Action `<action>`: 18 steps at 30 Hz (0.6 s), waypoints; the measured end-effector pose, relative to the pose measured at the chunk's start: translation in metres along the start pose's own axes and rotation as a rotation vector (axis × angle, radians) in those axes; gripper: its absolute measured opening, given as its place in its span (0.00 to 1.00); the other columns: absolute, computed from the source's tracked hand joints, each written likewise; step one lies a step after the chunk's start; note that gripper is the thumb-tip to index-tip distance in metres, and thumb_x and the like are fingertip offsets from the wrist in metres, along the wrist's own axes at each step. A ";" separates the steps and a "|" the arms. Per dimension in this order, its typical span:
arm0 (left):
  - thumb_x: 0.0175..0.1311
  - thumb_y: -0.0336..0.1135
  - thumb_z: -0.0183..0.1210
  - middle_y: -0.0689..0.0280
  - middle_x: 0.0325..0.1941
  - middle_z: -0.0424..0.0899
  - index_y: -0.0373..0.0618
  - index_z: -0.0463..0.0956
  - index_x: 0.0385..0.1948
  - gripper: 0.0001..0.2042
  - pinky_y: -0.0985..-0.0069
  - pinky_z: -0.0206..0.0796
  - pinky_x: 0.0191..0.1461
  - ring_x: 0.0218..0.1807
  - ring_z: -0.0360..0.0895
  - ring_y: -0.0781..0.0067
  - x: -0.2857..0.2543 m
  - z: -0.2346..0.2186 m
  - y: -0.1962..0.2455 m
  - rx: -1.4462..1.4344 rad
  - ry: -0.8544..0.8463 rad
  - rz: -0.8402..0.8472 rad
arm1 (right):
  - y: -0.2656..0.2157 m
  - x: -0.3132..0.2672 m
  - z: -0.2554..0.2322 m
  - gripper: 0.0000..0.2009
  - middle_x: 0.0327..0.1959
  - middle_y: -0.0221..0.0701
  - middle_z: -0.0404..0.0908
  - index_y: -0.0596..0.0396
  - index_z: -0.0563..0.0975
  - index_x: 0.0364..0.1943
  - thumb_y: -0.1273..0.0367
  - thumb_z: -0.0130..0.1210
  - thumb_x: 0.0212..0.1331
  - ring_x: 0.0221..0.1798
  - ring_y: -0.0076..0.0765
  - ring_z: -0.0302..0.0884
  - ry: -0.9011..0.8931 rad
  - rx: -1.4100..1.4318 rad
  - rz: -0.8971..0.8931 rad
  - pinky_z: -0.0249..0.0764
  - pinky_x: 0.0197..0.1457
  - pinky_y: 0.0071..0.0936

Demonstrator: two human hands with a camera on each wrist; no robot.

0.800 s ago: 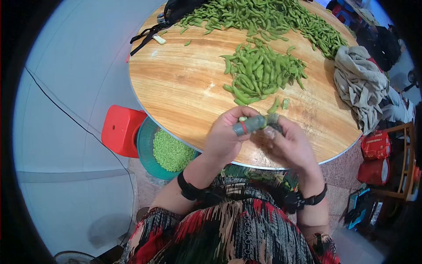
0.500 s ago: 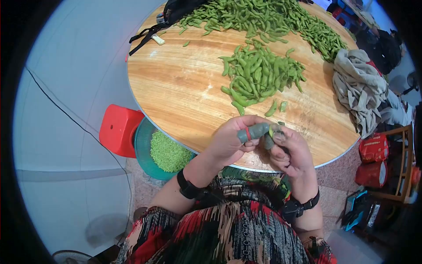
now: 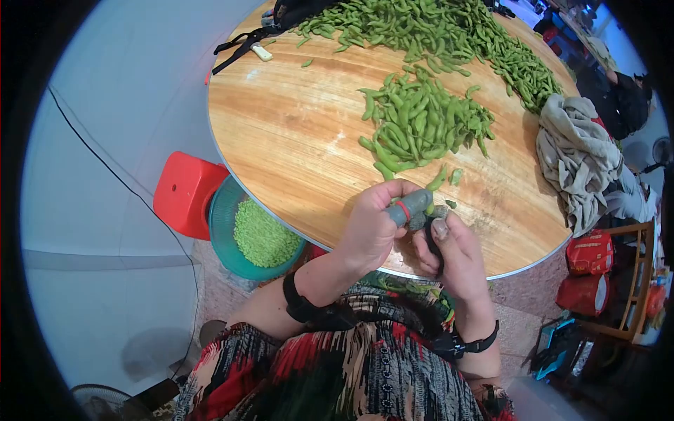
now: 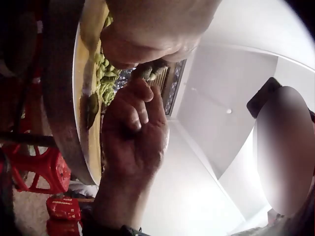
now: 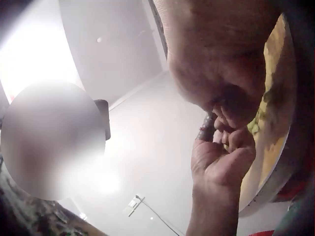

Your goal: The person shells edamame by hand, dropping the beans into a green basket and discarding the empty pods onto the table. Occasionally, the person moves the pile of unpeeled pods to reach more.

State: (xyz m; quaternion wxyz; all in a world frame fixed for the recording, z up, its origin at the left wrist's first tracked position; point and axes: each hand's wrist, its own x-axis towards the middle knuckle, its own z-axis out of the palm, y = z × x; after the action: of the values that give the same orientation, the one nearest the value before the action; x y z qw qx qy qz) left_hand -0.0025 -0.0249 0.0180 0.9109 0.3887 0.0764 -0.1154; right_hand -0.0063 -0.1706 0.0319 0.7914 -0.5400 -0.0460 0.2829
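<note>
Both hands meet over the near edge of the round wooden table. My left hand (image 3: 372,228) wears a grey-green thumb cover (image 3: 411,208) with a red band, and pinches a green soybean pod (image 3: 430,208). Opposite it, my right hand (image 3: 460,256) grips the same pod, with grey covers on its fingertips and the thumb bent inward. Fingers hide most of the pod. Just beyond the hands lies a small heap of pods (image 3: 421,123). In the left wrist view the right hand (image 4: 135,123) shows with curled fingers; the right wrist view shows the left hand (image 5: 221,160).
A bigger pod pile (image 3: 400,28) covers the table's far side. At left below the edge, a teal basket (image 3: 223,242) holds shelled beans (image 3: 265,235), beside a red stool (image 3: 184,193). A grey cloth (image 3: 579,158) hangs at the right edge. Black straps (image 3: 242,52) lie far left.
Both hands have drawn slightly toward the body, still together around a pod. Their fingers have changed position, and the right thumb now points up along its fingers. The piles look the same.
</note>
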 end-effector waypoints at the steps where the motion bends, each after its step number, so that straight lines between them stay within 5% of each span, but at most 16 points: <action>1: 0.59 0.31 0.55 0.70 0.29 0.75 0.39 0.72 0.36 0.07 0.91 0.55 0.24 0.26 0.68 0.89 0.000 0.003 0.000 0.011 0.032 0.000 | -0.001 0.000 0.002 0.11 0.17 0.22 0.64 0.57 0.65 0.31 0.65 0.38 0.67 0.15 0.15 0.52 -0.003 -0.006 0.003 0.52 0.18 0.14; 3: 0.60 0.32 0.55 0.71 0.28 0.75 0.39 0.72 0.35 0.07 0.92 0.54 0.23 0.25 0.67 0.89 -0.002 0.007 0.002 0.012 0.064 0.008 | -0.004 -0.002 0.006 0.11 0.16 0.22 0.63 0.57 0.65 0.30 0.66 0.37 0.67 0.16 0.14 0.52 0.069 -0.220 -0.066 0.52 0.18 0.14; 8: 0.59 0.31 0.55 0.72 0.26 0.74 0.40 0.73 0.33 0.06 0.92 0.49 0.21 0.22 0.63 0.91 -0.004 0.008 0.005 -0.003 -0.014 0.002 | 0.001 -0.002 0.002 0.10 0.17 0.21 0.64 0.57 0.66 0.30 0.67 0.38 0.66 0.16 0.14 0.54 0.077 -0.161 -0.038 0.53 0.18 0.15; 10: 0.59 0.31 0.56 0.72 0.26 0.74 0.41 0.73 0.34 0.06 0.92 0.49 0.21 0.22 0.63 0.92 -0.005 0.008 0.007 -0.004 -0.025 0.010 | 0.003 -0.001 0.002 0.09 0.18 0.21 0.66 0.57 0.67 0.32 0.67 0.38 0.66 0.17 0.13 0.56 0.147 -0.403 -0.146 0.54 0.19 0.14; 13: 0.59 0.31 0.56 0.72 0.26 0.74 0.41 0.73 0.33 0.05 0.91 0.49 0.22 0.23 0.63 0.92 -0.002 0.007 0.000 0.035 0.013 0.051 | -0.005 -0.004 0.006 0.11 0.22 0.21 0.68 0.55 0.68 0.35 0.64 0.39 0.66 0.21 0.12 0.58 0.217 -0.405 -0.092 0.53 0.23 0.10; 18: 0.59 0.29 0.55 0.72 0.28 0.76 0.41 0.74 0.32 0.04 0.90 0.54 0.25 0.24 0.66 0.90 -0.001 0.007 -0.001 0.028 0.029 0.032 | 0.001 0.002 -0.004 0.09 0.21 0.21 0.68 0.56 0.68 0.36 0.66 0.39 0.66 0.19 0.12 0.57 0.135 -0.428 -0.093 0.54 0.21 0.12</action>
State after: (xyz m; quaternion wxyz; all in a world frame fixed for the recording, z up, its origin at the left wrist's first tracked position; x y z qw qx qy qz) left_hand -0.0036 -0.0311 0.0223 0.9059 0.4042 0.0819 -0.0961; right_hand -0.0038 -0.1729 0.0291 0.6724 -0.7105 -0.0764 0.1931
